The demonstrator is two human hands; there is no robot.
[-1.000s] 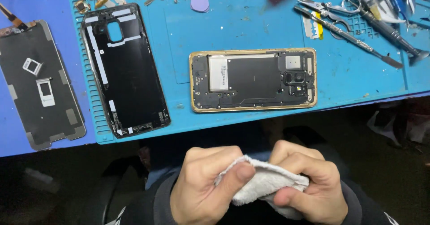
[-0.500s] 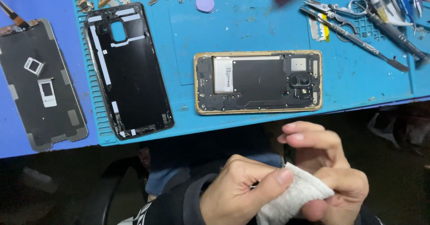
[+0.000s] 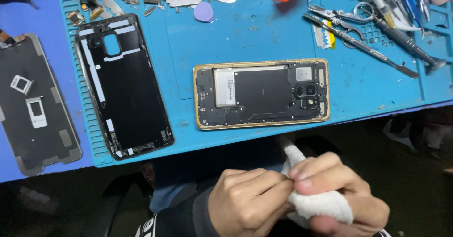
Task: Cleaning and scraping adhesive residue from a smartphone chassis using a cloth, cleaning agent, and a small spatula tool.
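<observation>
Holding a white cloth (image 3: 317, 200) below the near edge of the blue work mat (image 3: 264, 39), we grip it with both hands. Our left hand (image 3: 247, 204) pinches one fold between thumb and fingertips, closed tight; our right hand (image 3: 344, 194) is wrapped around the wad, fingers curled shut on it. The opened gold-framed phone (image 3: 261, 94) lies on the mat just above, well apart from the cloth, its boards and camera module exposed. We judge lint or moisture from the cloth a risk to those bare contacts. The removed back cover (image 3: 123, 83) lies left, overhanging the mat edge, where a sleeve could knock it off.
</observation>
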